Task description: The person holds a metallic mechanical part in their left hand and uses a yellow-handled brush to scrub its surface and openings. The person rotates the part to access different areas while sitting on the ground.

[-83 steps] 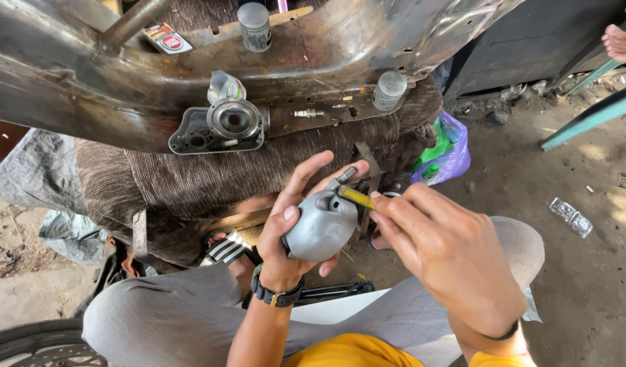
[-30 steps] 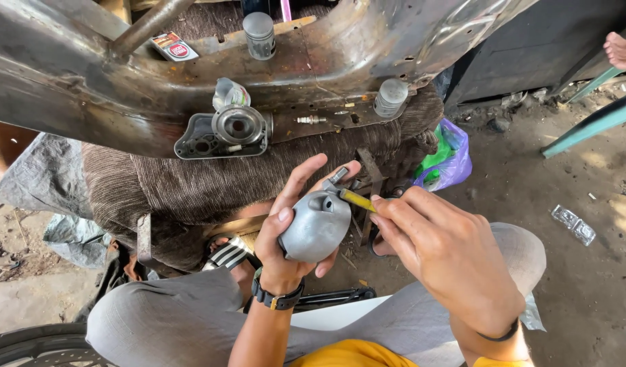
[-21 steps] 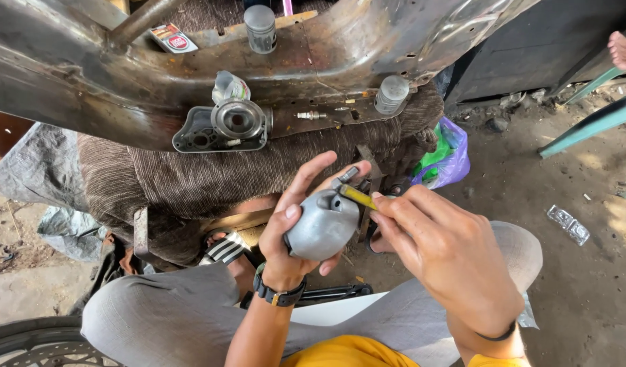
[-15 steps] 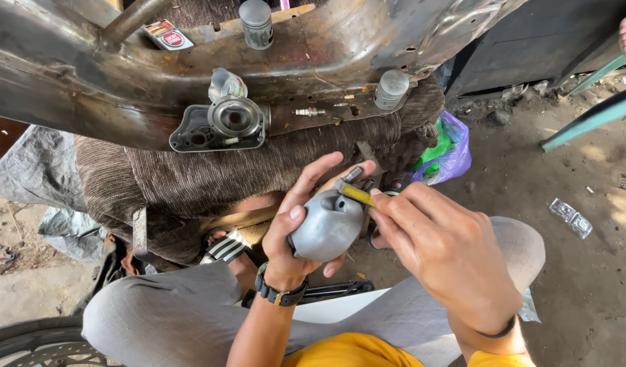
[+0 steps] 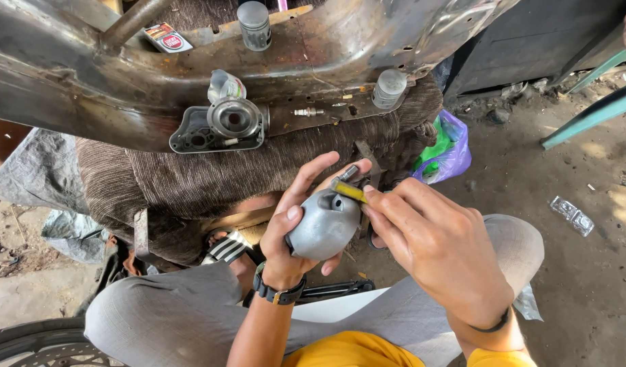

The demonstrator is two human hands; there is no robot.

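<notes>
A: Grey metal housing [image 5: 324, 224], rounded and dull, sits above the person's lap, between the knees, below the near edge of the rusty metal frame [image 5: 88, 88]. What holds it?

B: Left hand [image 5: 296, 228], fingers curled around the housing from beneath, thumb on its near face, index and middle fingers stretched over the top. A dark watch [image 5: 277, 293] rings that wrist.

A: And the right hand [image 5: 438, 245]?

B: Fingers pinched on a yellow-handled tool [image 5: 348, 191], held against the housing's upper rim beside a small round hole. Only a short yellow stretch shows; its tip and its rear end are covered by fingers, so its kind cannot be told. A small dark piece just above it is too unclear to name.

A: What lies on the frame?

B: Near its middle, a grey cast cover [image 5: 221, 126] with a round bore; a crumpled foil piece stands behind it. Toward the right edge, a small spark plug [image 5: 307, 111] and a grey cylinder [image 5: 389, 88]. A second cylinder at the far edge is cut off by the picture's top.

A: Beneath the frame?

B: Brown ribbed cloth [image 5: 211, 173], draped over something hidden. A purple and green bag [image 5: 449, 146] peeks out at its right end; a tyre [image 5: 34, 343] is cropped at the lower left corner.
</notes>
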